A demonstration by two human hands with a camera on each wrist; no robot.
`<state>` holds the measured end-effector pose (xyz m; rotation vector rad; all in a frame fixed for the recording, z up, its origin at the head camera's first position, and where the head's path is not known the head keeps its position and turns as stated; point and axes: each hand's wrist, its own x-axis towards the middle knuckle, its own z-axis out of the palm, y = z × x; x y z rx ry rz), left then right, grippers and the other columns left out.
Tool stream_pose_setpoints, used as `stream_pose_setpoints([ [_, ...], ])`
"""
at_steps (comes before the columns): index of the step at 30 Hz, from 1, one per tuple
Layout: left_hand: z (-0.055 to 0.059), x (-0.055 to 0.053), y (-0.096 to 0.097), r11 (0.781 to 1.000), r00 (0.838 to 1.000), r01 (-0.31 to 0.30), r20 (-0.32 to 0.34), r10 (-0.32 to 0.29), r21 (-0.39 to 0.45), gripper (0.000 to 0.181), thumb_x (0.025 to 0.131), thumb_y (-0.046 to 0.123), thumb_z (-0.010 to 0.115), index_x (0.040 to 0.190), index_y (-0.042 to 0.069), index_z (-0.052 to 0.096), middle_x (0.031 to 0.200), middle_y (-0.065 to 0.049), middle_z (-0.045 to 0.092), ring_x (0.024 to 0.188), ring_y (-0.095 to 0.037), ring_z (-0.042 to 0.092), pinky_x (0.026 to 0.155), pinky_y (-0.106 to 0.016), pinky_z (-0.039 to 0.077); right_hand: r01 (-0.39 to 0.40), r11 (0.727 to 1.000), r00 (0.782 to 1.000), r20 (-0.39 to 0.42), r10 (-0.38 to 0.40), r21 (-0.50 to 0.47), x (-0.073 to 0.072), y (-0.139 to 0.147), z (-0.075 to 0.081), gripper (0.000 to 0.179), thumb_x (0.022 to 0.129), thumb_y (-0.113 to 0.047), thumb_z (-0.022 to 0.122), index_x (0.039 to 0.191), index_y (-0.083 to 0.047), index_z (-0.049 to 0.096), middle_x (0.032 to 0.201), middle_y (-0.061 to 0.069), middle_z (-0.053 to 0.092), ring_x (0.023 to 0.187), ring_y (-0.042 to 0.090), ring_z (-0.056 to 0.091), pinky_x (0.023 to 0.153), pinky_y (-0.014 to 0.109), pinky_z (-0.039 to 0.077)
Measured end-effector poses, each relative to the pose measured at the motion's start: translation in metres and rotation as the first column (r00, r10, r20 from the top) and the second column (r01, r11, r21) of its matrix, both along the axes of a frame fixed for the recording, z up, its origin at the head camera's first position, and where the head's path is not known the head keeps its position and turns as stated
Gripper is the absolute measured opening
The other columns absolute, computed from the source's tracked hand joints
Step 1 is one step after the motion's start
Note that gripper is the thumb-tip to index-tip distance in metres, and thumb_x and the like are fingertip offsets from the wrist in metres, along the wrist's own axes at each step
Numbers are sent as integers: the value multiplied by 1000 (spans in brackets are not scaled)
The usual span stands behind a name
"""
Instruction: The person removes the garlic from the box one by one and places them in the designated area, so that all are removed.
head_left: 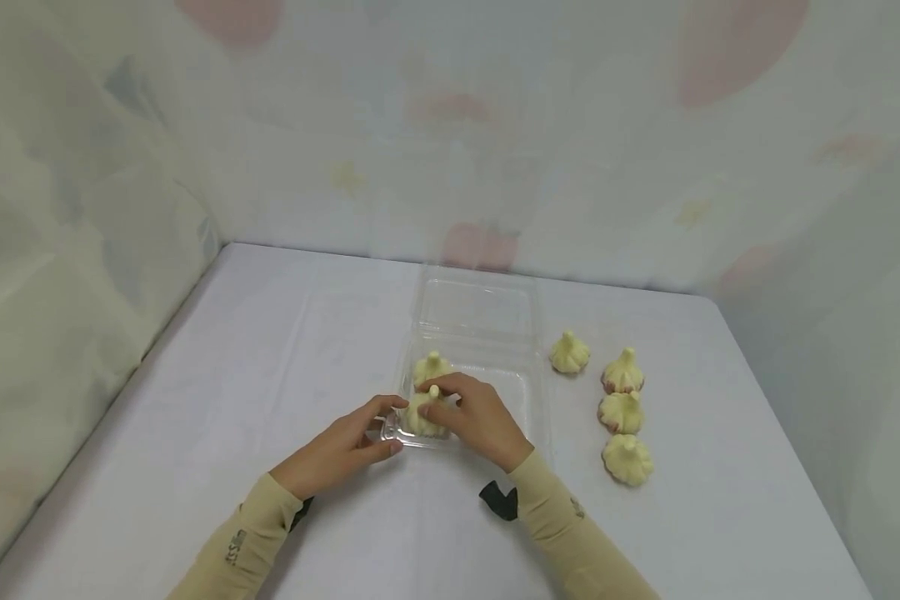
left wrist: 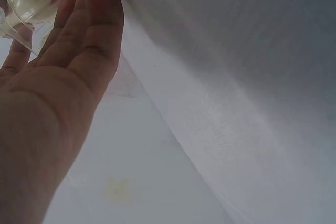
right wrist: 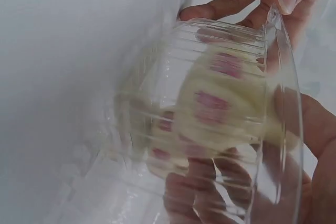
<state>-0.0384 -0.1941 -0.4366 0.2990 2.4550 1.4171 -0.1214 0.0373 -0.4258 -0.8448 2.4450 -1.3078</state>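
A clear plastic clamshell box lies with its lid folded back, away from me. Inside its left part are two garlic bulbs, one behind the other. My right hand reaches over the box and grips the front garlic bulb between thumb and fingers. Right behind it sits the other garlic bulb, partly hidden. At the box's front left corner is my left hand, thumb and fingers spread beside the rim. Through the clear wall, the right wrist view shows purple-marked garlic.
Right of the box, a single garlic bulb stands toward the back. Farther right, three more form a column: a rear bulb, a middle bulb and a front bulb. Patterned cloth walls enclose the white table.
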Motion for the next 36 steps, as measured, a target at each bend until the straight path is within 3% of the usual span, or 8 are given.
stream_pose_setpoints([
  [14,-3,-1,-3,1000,1000,-2,10,2,-14,53,103,35,63,149,20,42,142,-8,52,125,-27,54,94,-48,48,113,987,993,-3,-114,-119,-3,11,2,27,96,-37,71,116,-19,72,118,-8,67,111,14,60,98,46,47],
  [24,-5,-3,-6,999,1000,-12,-12,12,-37,52,102,35,64,148,20,43,139,-8,54,122,-27,56,92,-47,49,155,969,984,-61,-169,-191,-14,19,9,27,96,-36,72,114,-15,73,110,-8,70,105,13,64,93,43,51],
  [36,-4,-4,-11,999,1000,-18,-24,17,-46,54,101,38,64,148,21,42,140,-8,54,122,-27,56,92,-47,49,249,943,966,-13,-258,-223,-27,35,24,30,99,-40,68,118,-17,72,112,-2,70,103,21,65,80,38,55],
])
